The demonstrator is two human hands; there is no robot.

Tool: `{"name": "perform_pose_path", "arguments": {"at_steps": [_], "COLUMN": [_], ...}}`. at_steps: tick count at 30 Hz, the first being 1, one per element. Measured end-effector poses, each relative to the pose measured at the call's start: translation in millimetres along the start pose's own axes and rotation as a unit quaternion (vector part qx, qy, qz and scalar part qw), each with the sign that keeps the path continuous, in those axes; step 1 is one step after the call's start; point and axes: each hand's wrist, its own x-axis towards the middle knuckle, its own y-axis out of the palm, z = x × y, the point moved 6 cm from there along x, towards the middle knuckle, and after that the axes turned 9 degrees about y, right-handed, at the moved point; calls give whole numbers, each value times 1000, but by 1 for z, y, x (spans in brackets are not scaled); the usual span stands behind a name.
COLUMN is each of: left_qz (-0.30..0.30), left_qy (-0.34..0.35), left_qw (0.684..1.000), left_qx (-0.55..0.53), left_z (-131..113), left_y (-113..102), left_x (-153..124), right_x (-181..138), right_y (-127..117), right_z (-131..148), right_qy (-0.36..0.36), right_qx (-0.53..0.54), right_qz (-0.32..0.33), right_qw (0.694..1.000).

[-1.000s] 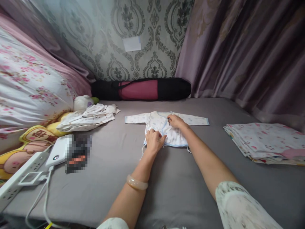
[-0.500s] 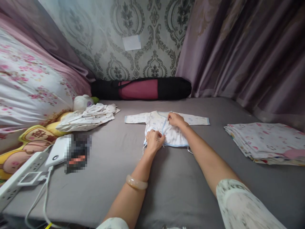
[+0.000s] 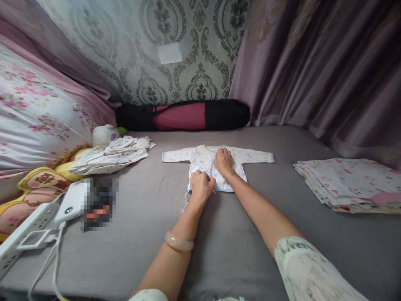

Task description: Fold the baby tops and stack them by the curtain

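A small white baby shirt (image 3: pixel 200 159) with blue trim lies spread on the grey bed sheet (image 3: pixel 150 234), its sleeves stretched out to both sides. My left hand (image 3: pixel 202 185) is at the lower front of the shirt, fingers closed and pinching the cloth. Higher up, beside the blue-edged front opening, my right hand (image 3: pixel 223 161) has its fingers curled down onto the fabric; its fingertips are partly hidden. A white tie string (image 3: pixel 185 200) hangs out at the shirt's lower left corner.
Folded printed cloths (image 3: pixel 351 182) lie at the right, a crumpled spotted garment (image 3: pixel 114 155) at the left. A power strip (image 3: pixel 29 234), a white power bank (image 3: pixel 71 200) and cables occupy the left front. A black and maroon bag (image 3: pixel 181 116) lies along the wall.
My right hand has shifted slightly left and turned, its fingers now curled down over the shirt's front. My left hand has stayed at the lower front. The view has shifted slightly.
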Motion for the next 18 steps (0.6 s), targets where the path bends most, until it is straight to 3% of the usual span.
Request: {"name": "perform_pose_path", "arguments": {"at_steps": [4,8,13,15,18], "left_qz": [9,0,-6,9,12], "left_qy": [11,36,169,183,136], "left_qw": [1000,999,985,983,990], "left_qx": [15,30,22,22,30], "left_z": [-1,-5,-21,-22,-15], "left_y": [0,-5,-2,1,2], "left_x": [-1,-4,-9,-10,-9], "right_x": [-10,-25,-38,-34,-27], "right_y": [0,1,-5,-16,-37], "right_z": [0,-6,-11,-23,-58], "right_qy": [-20,-49,-136,-114,-8], "right_qx": [-12,11,119,148,116], "right_qz": [19,77,151,127,63], "right_qw": [1000,996,972,974,991]}}
